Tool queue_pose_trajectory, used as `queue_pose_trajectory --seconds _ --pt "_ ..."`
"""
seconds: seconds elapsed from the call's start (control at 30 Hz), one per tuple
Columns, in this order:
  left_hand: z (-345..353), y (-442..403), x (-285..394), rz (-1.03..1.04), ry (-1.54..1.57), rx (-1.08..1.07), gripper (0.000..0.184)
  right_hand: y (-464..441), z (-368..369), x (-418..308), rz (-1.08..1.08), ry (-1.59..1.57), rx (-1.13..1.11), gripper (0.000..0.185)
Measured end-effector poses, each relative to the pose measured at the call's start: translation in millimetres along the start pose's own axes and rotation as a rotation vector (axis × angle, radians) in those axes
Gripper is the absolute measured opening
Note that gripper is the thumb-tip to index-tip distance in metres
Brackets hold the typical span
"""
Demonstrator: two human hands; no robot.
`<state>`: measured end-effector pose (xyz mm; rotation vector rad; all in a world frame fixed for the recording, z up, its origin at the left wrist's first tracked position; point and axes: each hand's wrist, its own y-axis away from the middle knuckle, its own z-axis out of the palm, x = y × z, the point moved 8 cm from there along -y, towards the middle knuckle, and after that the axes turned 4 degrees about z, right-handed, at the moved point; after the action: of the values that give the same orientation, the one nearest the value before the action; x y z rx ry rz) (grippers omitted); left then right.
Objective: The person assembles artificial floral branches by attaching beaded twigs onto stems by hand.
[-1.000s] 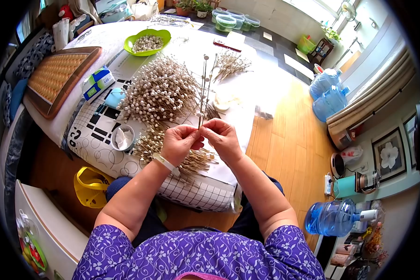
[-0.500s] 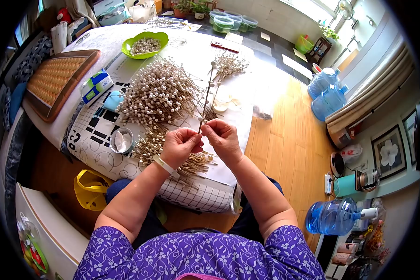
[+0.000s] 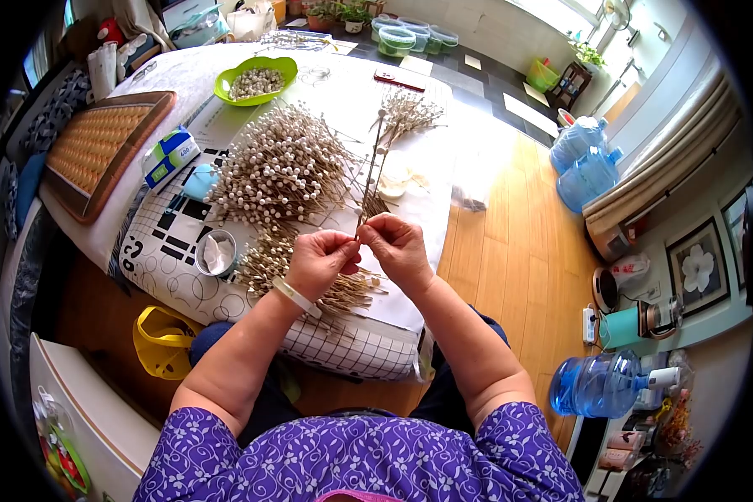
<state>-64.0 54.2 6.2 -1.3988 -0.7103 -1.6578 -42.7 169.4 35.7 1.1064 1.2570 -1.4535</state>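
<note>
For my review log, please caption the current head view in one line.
Left hand and right hand together hold slender stems near a large white-tipped bunch, a green bowl beyond.

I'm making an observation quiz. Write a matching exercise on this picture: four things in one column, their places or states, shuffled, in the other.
1. Long, thin brown stem
2. Bright green plastic bowl
3. Tan quilted mat with brown border
4. Yellow handled bag

A. Left of the blue, green and white packet
B. Beside the dark blue trouser leg
C. At the fingertips of the left hand and right hand
D. Holding small, pale, round pieces

Pairs: 1-C; 2-D; 3-A; 4-B
</note>
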Motion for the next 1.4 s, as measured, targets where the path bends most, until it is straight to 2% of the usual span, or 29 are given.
queue_pose_trajectory --seconds 0.2,0.27,0.3,0.33,0.4,0.43,0.6,0.7,0.77,0.87,1.0,1.1,1.13,1.2,1.23,1.3,1.4 --pt "-2 -2 -3 -0.014 -0.059 -0.041 0.012 -2 -1 8 -0.003 0.053 -0.010 0.007" --pt "-4 -1 -2 -0.015 -0.014 -0.016 0.012 -5 -1 19 0.204 -0.106 -0.091 0.010" --pt "-5 -2 1 -0.004 -0.012 -0.023 0.011 -5 -3 14 0.256 -0.076 -0.103 0.020" --pt "-8 -2 4 -0.012 -0.048 0.009 0.010 -8 -6 12 0.246 -0.175 -0.158 0.028" --pt "-14 -3 4 -0.021 0.010 0.069 0.010 -8 -17 11 0.345 -0.319 -0.152 0.031" --pt "-16 -3 6 -0.017 0.010 0.071 0.010 -8 -23 11 0.346 -0.287 -0.135 0.033" --pt "-23 -5 10 0.004 0.039 0.097 0.011 -14 -81 24 0.251 0.159 0.103 0.018" --pt "-21 -5 7 -0.044 0.120 0.089 0.011 -17 -91 37 0.298 0.310 0.107 0.014" --pt "-20 -4 4 -0.101 0.171 0.088 0.011 -18 -81 32 0.249 0.862 0.038 0.016" --pt "-21 -5 1 -0.126 0.237 0.057 0.011 -22 -72 43 0.256 1.123 0.020 0.022" --pt "-21 -5 2 -0.126 0.224 0.036 0.011 -37 -69 44 0.088 1.203 0.145 0.020" --pt "-18 -3 0 -0.132 0.264 0.052 0.012 -53 -91 31 -0.069 1.178 0.352 0.014" --pt "-19 -2 0 -0.126 0.275 0.058 0.012 -59 -105 28 -0.006 1.168 0.399 0.014" --pt "-19 -3 0 -0.105 0.241 0.045 0.011 -65 -122 15 -0.019 1.379 0.478 0.016" --pt "-19 -2 2 -0.127 0.215 0.055 0.011 -68 -122 11 -0.023 1.379 0.481 0.016" --pt "-20 -3 3 -0.121 0.199 0.063 0.011 -70 -129 24 0.281 1.525 0.361 0.017" --pt "-21 -6 3 -0.115 0.195 0.077 0.011 -83 -136 41 0.196 1.567 0.298 0.018"
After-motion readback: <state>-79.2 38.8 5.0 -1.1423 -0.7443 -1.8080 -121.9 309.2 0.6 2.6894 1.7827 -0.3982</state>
